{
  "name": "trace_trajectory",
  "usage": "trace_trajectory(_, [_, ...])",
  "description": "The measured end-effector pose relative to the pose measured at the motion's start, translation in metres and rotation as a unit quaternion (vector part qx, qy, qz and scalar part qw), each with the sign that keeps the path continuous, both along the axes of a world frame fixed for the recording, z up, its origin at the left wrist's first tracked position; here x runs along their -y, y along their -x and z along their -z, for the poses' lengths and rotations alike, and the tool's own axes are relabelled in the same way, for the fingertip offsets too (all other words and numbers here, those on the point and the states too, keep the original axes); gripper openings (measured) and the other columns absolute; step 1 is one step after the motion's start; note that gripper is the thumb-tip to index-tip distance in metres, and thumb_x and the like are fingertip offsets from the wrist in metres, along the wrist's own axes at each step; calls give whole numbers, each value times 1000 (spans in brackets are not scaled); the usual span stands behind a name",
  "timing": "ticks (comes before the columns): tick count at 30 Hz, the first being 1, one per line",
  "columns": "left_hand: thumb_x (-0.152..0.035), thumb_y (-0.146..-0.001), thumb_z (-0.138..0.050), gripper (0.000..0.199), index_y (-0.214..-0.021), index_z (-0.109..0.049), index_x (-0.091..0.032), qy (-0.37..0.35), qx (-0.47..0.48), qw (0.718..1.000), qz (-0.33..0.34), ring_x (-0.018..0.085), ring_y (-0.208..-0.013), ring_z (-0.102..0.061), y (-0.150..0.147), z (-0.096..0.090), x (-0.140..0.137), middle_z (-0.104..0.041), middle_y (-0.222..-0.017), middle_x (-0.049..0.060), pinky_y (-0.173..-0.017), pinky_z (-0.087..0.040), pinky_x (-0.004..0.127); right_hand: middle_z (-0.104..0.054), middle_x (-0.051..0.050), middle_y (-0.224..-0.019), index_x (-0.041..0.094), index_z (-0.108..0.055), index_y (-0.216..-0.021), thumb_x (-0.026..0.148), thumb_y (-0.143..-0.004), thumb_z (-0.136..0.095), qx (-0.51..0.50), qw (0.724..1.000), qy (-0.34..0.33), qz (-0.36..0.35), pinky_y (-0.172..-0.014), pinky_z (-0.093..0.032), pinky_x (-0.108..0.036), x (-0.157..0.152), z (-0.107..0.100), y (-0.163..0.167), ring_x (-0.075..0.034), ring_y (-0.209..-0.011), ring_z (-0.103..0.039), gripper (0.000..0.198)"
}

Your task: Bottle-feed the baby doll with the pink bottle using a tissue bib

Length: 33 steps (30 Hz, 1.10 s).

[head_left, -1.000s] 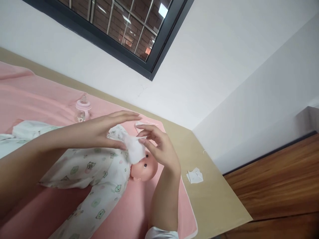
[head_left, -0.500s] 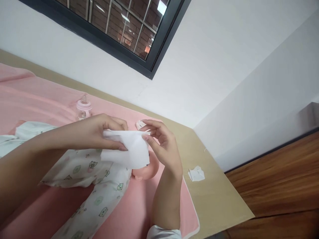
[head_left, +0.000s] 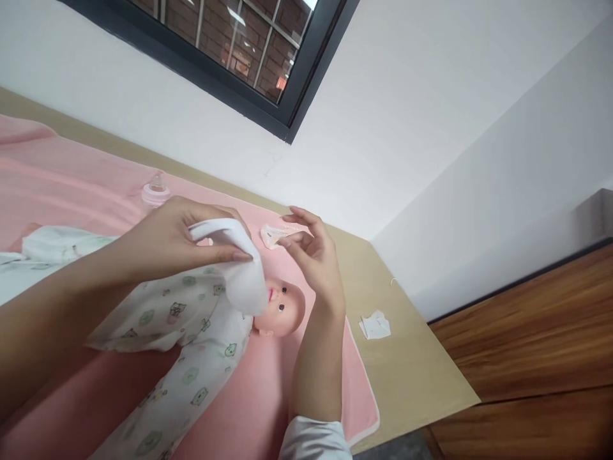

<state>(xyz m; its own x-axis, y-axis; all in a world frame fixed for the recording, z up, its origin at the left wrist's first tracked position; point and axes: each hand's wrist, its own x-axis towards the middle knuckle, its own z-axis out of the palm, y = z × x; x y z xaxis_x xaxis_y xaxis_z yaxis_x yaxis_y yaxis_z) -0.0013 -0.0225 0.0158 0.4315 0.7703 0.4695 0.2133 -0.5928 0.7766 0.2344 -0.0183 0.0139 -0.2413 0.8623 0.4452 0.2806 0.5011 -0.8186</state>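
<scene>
Head view: our left hand point(head_left: 165, 241) pinches white tissue point(head_left: 245, 281), half-open right hand point(head_left: 316, 265) seems empty; slackening could drop it onto doll point(head_left: 283, 312) below.

At eleven o'clock a dark-framed window point(head_left: 225, 54) shows brickwork point(head_left: 290, 22), pale bars point(head_left: 198, 32) and bright light streaks point(head_left: 236, 16). A white wall point(head_left: 407, 83) spreads at one, a shaded grey wall point(head_left: 541, 166) toward three. Wood-grain panelling point(head_left: 541, 326) stands near four, beige tabletop point(head_left: 421, 377) between four and five, grey floor point(head_left: 395, 450) at five.
</scene>
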Motion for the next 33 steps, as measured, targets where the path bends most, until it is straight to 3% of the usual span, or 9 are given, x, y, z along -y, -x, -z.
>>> trace_trajectory(3, [-37, -84, -64, 22, -80, -70, -16, 49, -67, 991, 105, 14, -73, -61, -16, 8, 2, -70, -80, -1, -65, -46, 21, -64, -6, -127, 29, -56, -130, 39, -83, -70, -22, 999, 16, 37, -91, -56, -34, -24, 10, -21, -13, -87, -66, 50])
trace_trajectory(5, [-31, -85, -58, 19, -76, -68, -17, 49, -133, 980, 141, 14, -71, -60, -31, 21, 1, -67, -77, -3, -63, -43, 22, -66, -5, -122, 27, -60, -125, 38, -81, -70, -38, 997, 34, 49, -92, -55, -35, -42, 21, -35, -13, -84, -65, 46])
trace_trajectory(11, [-25, -83, -51, 18, -68, -59, -19, -14, -244, 965, 94, 17, -69, -58, -60, 62, -7, -64, -74, 0, -64, -37, 28, -70, -5, -110, 23, -66, -113, 33, -67, -79, -97, 979, 173, 37, -97, -53, -37, -88, 79, -67, -17, -96, -65, 48])
trace_trajectory(15, [-20, -83, -48, 16, -68, -54, -19, -45, -273, 960, 39, 19, -70, -57, -61, 67, -12, -62, -73, 1, -65, -35, 29, -71, -3, -105, 23, -67, -107, 32, -62, -82, -170, 956, 236, 46, -99, -53, -37, -104, 124, -81, -16, -95, -67, 48])
trace_trajectory(19, [-20, -84, -47, 16, -70, -54, -20, -63, -303, 950, 34, 21, -73, -58, -60, 66, -13, -63, -76, 2, -65, -35, 29, -73, -2, -102, 23, -66, -107, 32, -61, -85, -230, 937, 258, 51, -102, -52, -37, -109, 155, -88, -16, -93, -69, 50])
trace_trajectory(25, [-17, -83, -46, 15, -71, -54, -20, -68, -311, 947, 50, 21, -73, -58, -64, 69, -12, -61, -76, 2, -65, -37, 30, -75, -3, -96, 20, -66, -105, 29, -61, -86, -250, 927, 277, 46, -106, -50, -38, -115, 176, -92, -17, -93, -72, 49])
trace_trajectory(33, [-17, -85, -46, 15, -71, -50, -19, -72, -326, 942, 40, 21, -74, -58, -66, 69, -9, -63, -78, 2, -66, -37, 31, -76, -4, -98, 19, -66, -105, 29, -63, -85, -261, 923, 279, 52, -108, -50, -39, -116, 179, -93, -17, -95, -72, 47])
